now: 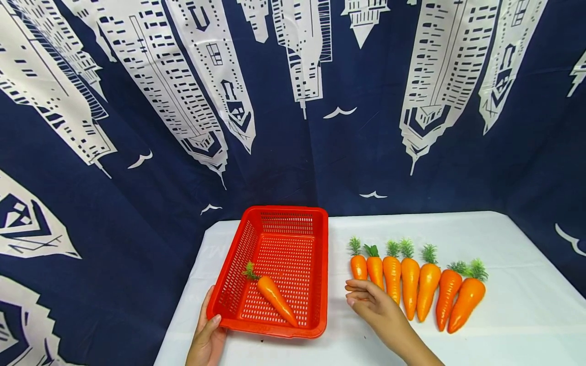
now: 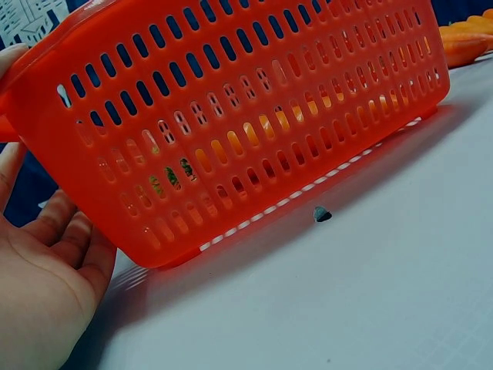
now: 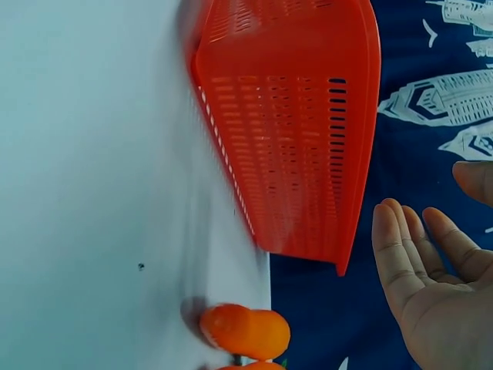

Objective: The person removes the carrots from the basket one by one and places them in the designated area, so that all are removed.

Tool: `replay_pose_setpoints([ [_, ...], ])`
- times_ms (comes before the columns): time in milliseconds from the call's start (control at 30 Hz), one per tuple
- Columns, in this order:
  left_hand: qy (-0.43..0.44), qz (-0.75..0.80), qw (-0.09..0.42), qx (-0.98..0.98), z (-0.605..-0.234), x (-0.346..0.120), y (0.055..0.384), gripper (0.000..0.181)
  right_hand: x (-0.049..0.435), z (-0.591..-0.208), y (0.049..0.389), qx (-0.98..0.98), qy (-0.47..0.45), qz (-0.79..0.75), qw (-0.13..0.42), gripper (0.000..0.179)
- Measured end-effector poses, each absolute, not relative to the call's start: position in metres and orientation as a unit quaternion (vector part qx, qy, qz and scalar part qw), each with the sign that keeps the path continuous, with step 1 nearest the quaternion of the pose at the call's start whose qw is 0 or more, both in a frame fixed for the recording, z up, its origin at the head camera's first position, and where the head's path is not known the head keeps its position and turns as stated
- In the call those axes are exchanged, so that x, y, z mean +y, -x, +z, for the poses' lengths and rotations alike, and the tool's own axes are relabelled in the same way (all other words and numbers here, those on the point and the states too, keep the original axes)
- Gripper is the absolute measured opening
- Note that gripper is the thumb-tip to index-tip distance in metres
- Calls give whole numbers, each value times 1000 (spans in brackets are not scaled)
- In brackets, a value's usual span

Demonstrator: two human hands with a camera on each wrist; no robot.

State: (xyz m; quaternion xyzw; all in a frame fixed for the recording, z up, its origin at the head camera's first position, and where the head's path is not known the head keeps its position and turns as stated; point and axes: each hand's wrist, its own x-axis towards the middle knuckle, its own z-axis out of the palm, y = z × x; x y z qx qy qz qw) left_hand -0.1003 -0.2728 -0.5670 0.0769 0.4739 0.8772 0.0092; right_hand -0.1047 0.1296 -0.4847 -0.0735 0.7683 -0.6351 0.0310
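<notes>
A red plastic basket (image 1: 320, 264) with slotted walls sits on the left part of the table, one glossy orange carrot (image 1: 276, 299) with a green top lying slanted inside it. At the near left corner, my left hand (image 1: 208, 339) holds the basket, thumb over the rim and fingers against the outside. My right hand (image 1: 382, 315) hovers right of the basket, fingers loosely extended with nothing in them, as the right wrist view also shows of the hand (image 3: 443, 289). Just beyond it, several carrots (image 1: 429, 290) lie in a row, tops pointing away; the hand partly hides the leftmost ones.
A white cloth covers the table (image 1: 526, 284). Behind and beside it hangs a dark blue curtain (image 1: 284, 173) printed with white buildings and birds. A small dark speck (image 2: 322, 214) lies on the cloth near the basket's front wall.
</notes>
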Motion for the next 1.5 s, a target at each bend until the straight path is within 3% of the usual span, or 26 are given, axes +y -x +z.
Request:
replay_pose_setpoints([
  [900, -69, 874, 7, 482, -567, -274, 101, 72, 95, -473, 117, 764, 192, -615, 37, 38],
  [1500, -56, 869, 6, 492, -566, -273, 100, 72, 56, -468, 127, 769, 214, -595, 97, 46],
])
